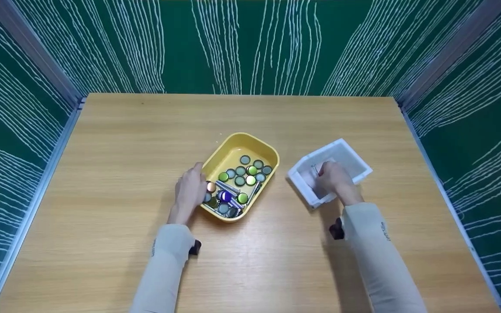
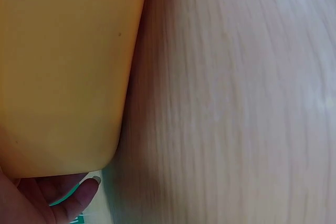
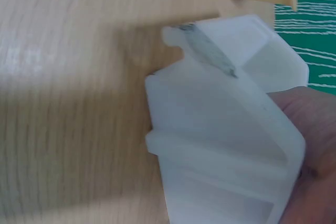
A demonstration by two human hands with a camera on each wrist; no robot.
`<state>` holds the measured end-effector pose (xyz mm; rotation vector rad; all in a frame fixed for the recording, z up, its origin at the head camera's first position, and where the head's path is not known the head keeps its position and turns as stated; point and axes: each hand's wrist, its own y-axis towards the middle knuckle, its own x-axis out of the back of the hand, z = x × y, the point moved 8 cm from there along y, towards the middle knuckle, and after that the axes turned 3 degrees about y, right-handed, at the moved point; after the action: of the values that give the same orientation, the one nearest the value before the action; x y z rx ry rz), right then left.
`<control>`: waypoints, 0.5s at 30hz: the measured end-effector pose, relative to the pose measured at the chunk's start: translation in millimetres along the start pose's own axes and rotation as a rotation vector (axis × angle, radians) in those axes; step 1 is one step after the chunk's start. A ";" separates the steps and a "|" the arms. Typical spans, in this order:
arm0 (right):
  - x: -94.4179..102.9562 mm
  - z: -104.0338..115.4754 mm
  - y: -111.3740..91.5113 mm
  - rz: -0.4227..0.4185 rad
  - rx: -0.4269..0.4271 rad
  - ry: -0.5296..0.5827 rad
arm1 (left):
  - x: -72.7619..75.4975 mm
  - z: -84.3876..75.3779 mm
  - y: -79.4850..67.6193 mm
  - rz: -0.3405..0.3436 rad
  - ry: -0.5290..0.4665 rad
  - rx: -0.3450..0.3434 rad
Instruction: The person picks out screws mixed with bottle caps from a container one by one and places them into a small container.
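A yellow tub [image 1: 215,156] holds several bottle caps [image 1: 240,170], green, dark and blue, some upside down, among long silver bolts [image 1: 228,187]. At the tub's left rim my left hand [image 1: 189,189] grips the side; in the left wrist view some fingers [image 2: 79,200] show past the end of the tub wall. My right hand [image 1: 336,179] is down inside a white plastic bin [image 1: 348,154], its fingers bent around a small silver bolt [image 1: 315,169] that shows beside the fingertips. In the right wrist view the bin's outer wall [image 3: 220,114] hides those fingertips.
Both containers stand on a wooden table [image 1: 259,261], the white bin to the right of the tub with a gap between. Green panels with white streaks [image 1: 255,48] rise behind and at both sides. Tiny pale specks lie beyond the tub.
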<state>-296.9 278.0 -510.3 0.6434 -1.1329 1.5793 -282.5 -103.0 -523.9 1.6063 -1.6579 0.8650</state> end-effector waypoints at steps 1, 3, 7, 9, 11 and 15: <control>-2.3 0.0 -0.1 0.013 -0.010 -0.009 | -0.6 -0.4 0.1 0.004 0.000 -0.002; -5.5 -0.3 0.4 0.022 -0.017 -0.032 | -1.4 -1.1 0.3 0.008 0.000 -0.003; -7.8 0.7 1.4 0.017 -0.020 -0.046 | -2.1 -0.7 0.4 0.016 -0.004 0.002; -8.4 1.8 2.3 0.022 -0.017 -0.053 | -1.7 -0.2 0.4 0.014 -0.008 0.008; -8.8 1.9 3.0 0.034 -0.020 -0.063 | -1.1 -0.5 0.3 0.011 -0.011 0.003; -8.8 1.0 4.0 0.049 -0.030 -0.072 | 1.0 -2.2 0.3 -0.010 -0.007 -0.013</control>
<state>-298.1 273.3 -518.7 0.6612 -1.2316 1.5880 -282.9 -101.7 -521.8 1.6095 -1.6554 0.8430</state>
